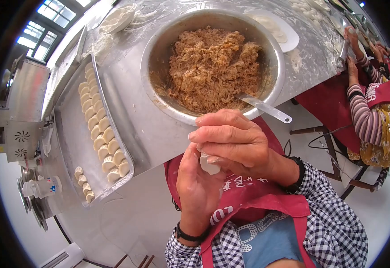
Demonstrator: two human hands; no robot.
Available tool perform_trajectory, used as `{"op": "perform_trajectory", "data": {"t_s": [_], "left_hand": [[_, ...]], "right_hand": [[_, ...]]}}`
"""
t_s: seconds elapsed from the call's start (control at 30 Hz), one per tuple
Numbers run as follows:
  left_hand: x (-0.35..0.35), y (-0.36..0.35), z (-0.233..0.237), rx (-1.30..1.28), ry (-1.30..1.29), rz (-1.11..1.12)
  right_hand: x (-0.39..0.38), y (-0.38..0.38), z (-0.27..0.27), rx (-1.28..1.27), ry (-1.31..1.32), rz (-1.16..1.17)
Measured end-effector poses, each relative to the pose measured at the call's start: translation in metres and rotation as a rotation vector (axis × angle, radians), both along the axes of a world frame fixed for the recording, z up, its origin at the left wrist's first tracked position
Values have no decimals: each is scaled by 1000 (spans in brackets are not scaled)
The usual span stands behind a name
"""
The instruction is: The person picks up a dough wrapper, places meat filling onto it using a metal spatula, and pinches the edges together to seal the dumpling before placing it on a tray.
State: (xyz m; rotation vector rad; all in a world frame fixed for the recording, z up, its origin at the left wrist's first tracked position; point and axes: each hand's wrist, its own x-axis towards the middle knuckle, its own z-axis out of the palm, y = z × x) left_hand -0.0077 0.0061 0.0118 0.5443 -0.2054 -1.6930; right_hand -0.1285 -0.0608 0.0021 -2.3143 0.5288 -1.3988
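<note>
Between my two hands, in front of the red apron, is a white dumpling [210,164]. My left hand [198,185] is curved around its near side, thumb and fingers pointing up. My right hand [233,140] closes over it from above, with its fingertips meeting those of my left hand. Just beyond my hands stands a large metal bowl [152,96] of brown filling [212,67], with a metal spatula [266,108] leaning on its near rim. A metal tray [72,143] at the left holds rows of dumplings [97,120], with several smaller ones at its near left corner.
A white plate [290,38] with wrappers lies behind the bowl, and a floury bowl [118,18] stands at the back left. At the right, a co-worker [371,107] has both hands at a rolling pin [343,53]. Machinery [23,111] stands beyond the tray.
</note>
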Motion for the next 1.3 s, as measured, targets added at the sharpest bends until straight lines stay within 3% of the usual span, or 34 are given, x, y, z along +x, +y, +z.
{"op": "perform_trajectory", "data": {"t_s": [0.2, 0.5, 0.63, 0.7, 0.77, 0.9, 0.97, 1.17, 1.3], "left_hand": [[4, 0, -6, -7, -61, -17], [-1, 0, -1, 6, 75, -19], [2, -1, -8, 33, 25, -21], [3, -2, -9, -81, 19, -60], [2, -1, -5, -63, -28, -48], [-1, -1, -2, 14, -101, 3], [0, 0, -5, 10, -90, -2], [-2, 0, 3, 1, -232, -45], [-1, 0, -1, 10, -221, -64]], "right_hand": [[4, 3, 5, 145, -119, -99], [3, -1, 1, -31, -25, -59], [6, 2, 1, 103, -94, -59], [5, 2, -1, 180, -152, -46], [-1, 0, -6, 277, -193, 109], [-3, -1, -7, 275, -185, 134], [-2, 6, 5, 501, -218, 102], [-12, -5, -2, 261, -71, 184], [-13, -3, 7, 329, -51, 182]]}}
